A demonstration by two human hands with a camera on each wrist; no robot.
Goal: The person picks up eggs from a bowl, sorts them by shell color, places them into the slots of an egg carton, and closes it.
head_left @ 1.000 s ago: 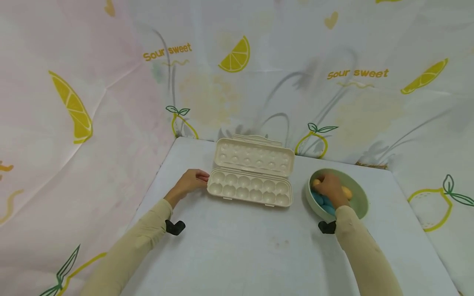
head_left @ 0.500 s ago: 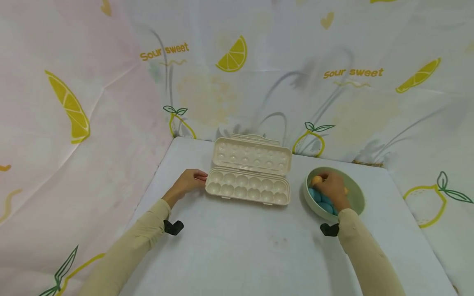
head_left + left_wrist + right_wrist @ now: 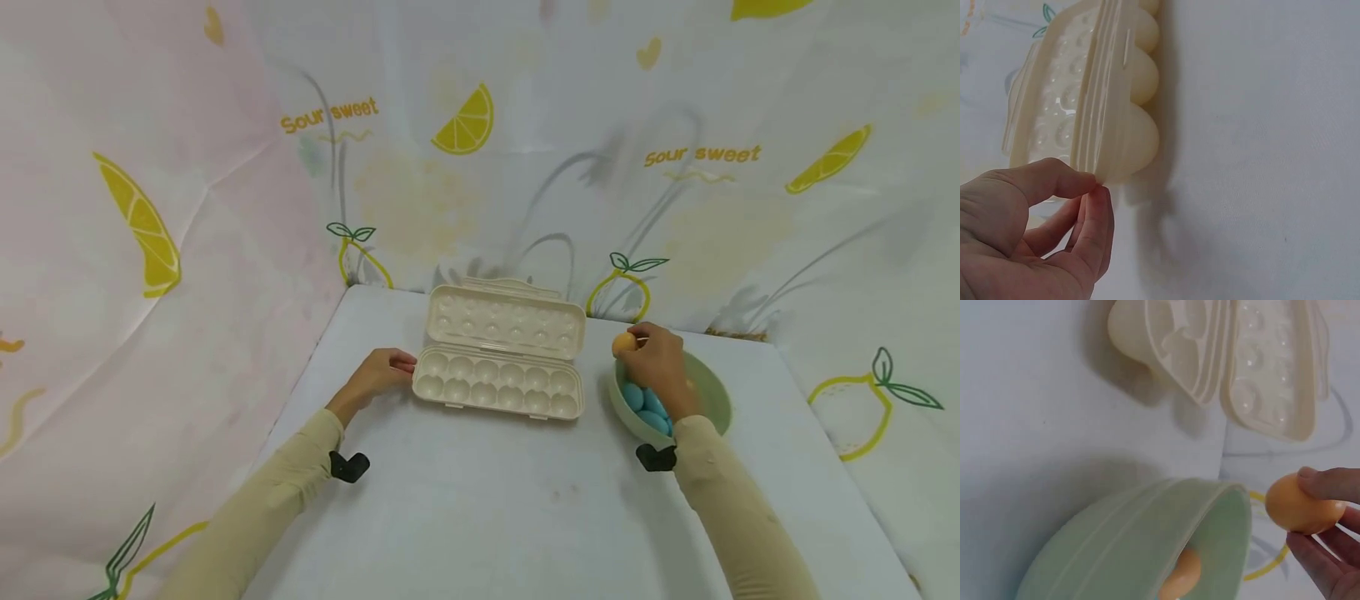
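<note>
One orange egg (image 3: 1297, 506) is being clamped by the right hand's (image 3: 656, 358) fingers, just clear of the bowl (image 3: 1129, 544) near the worktop's (image 3: 480, 500) far right corner; the left hand's (image 3: 378, 373) fingers are pinching the open carton (image 3: 498, 375). Egg-picking is seemingly finishing; the next move is probably calling for gentle carrying cartonward.

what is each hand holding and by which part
The right hand holds an orange egg by its sides, toward the palm-side end. The left hand pinches the open egg carton by the rim at its left end.
</note>
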